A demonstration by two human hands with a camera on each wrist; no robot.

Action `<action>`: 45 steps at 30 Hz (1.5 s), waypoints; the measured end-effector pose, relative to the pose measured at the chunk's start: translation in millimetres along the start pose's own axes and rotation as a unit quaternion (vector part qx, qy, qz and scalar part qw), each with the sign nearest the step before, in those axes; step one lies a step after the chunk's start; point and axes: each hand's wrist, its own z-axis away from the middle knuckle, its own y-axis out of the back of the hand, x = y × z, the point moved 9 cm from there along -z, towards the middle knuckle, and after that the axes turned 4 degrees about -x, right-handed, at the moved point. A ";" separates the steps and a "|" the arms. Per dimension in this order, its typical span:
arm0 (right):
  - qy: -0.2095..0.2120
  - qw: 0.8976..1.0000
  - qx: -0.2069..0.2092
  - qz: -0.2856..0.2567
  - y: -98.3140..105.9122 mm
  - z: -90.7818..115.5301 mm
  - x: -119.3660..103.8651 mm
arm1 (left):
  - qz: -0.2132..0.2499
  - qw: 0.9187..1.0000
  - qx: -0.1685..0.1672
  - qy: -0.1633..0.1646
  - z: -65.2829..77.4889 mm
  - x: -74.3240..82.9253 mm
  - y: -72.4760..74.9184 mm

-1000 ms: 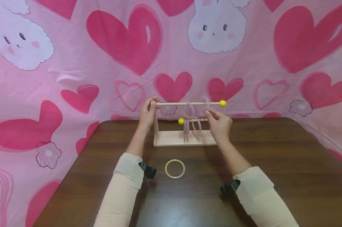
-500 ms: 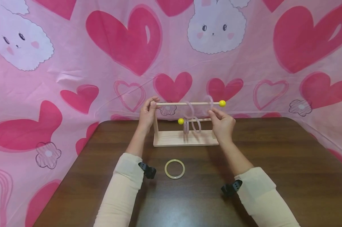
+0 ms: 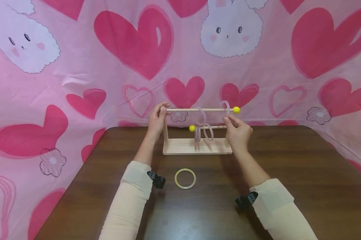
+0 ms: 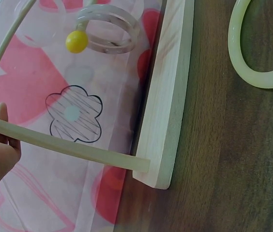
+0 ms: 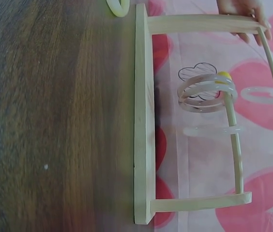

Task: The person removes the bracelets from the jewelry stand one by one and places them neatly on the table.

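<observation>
A wooden bangle stand (image 3: 195,146) with two rods stands at the table's far side. My left hand (image 3: 157,121) grips the top of its left post; in the left wrist view fingers show behind the post (image 4: 64,145). On the upper rod, near the yellow end ball (image 3: 236,110), my right hand (image 3: 239,135) pinches a translucent bangle (image 3: 227,105) between thumb and fingers. Another pale lilac bangle (image 3: 204,115) hangs mid-rod. From the lower rod (image 5: 236,159) hang a bunch of bangles (image 3: 197,134) by its yellow ball (image 3: 192,128) and a separate bangle (image 5: 209,131).
A pale yellow bangle (image 3: 176,179) lies flat on the dark wooden table (image 3: 198,213), in front of the stand and between my forearms. Behind the table hangs a pink cloth (image 3: 186,43) with hearts and rabbits.
My right hand has slid the pinched bangle rightward along the upper rod, closer to the yellow end ball. My left hand stays at the left post.
</observation>
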 end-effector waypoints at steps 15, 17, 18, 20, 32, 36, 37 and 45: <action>-0.010 1.000 0.004 -0.020 9.6 -2.5 2.2 | -0.003 1.000 0.003 0.002 1.1 1.6 -0.3; -0.011 1.000 0.005 -0.014 11.1 -2.7 2.1 | -0.001 1.000 0.003 0.003 0.9 1.5 -0.8; -0.011 1.000 0.005 -0.016 11.5 -2.9 2.3 | 0.000 1.000 0.002 0.003 0.9 1.4 -0.9; -0.012 1.000 0.003 -0.024 12.2 -3.3 3.6 | 0.002 1.000 0.002 0.003 0.9 1.2 -1.2; -0.002 1.000 0.029 0.004 23.7 -2.7 9.5 | 0.002 1.000 0.000 0.000 1.2 1.2 -1.1; -0.001 0.999 0.036 0.009 27.7 -2.5 11.9 | 0.001 1.000 0.001 0.003 1.0 1.2 -0.7; 0.000 0.999 0.036 0.007 28.6 -2.6 12.7 | 0.000 1.000 0.002 0.004 1.0 1.0 -0.6; -0.005 0.999 0.049 0.010 36.5 -2.4 17.9 | 0.006 1.000 0.004 0.005 1.1 0.6 -1.0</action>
